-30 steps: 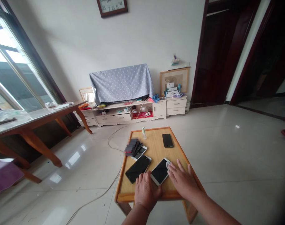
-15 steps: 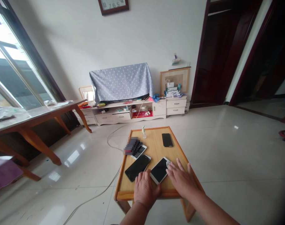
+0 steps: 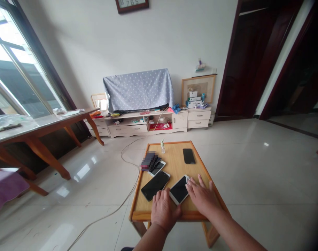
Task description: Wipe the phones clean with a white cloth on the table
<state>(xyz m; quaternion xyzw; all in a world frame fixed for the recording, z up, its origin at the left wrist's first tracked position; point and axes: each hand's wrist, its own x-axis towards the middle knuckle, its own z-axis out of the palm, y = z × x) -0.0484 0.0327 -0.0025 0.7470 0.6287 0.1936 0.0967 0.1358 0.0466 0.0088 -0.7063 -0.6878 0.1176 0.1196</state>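
A white-framed phone (image 3: 178,191) with a dark screen lies on the small wooden table (image 3: 174,155). My left hand (image 3: 163,208) grips its lower left side, fingers along the edge and thumb by the bottom corner. My right hand (image 3: 202,195) rests over the right side, some fingers spread, with the fingertips pressing a small whitish cloth (image 3: 187,179) on the upper right corner. Left of it lies a black phone (image 3: 155,185). Another white phone (image 3: 158,168) sits behind that, partly under a blurred dark stack (image 3: 149,161). A separate black phone (image 3: 188,156) lies at the far right.
A small pump bottle (image 3: 162,146) stands near the table's far edge. A cable (image 3: 114,212) runs over the floor on the left. Beyond are a low cabinet (image 3: 179,120) with a cloth-covered object (image 3: 139,90), and a long table (image 3: 56,120) by the window.
The whole view has shifted slightly, so the scene sits a little further right. Both hands keep nearly the same places on the white-framed phone and cloth.
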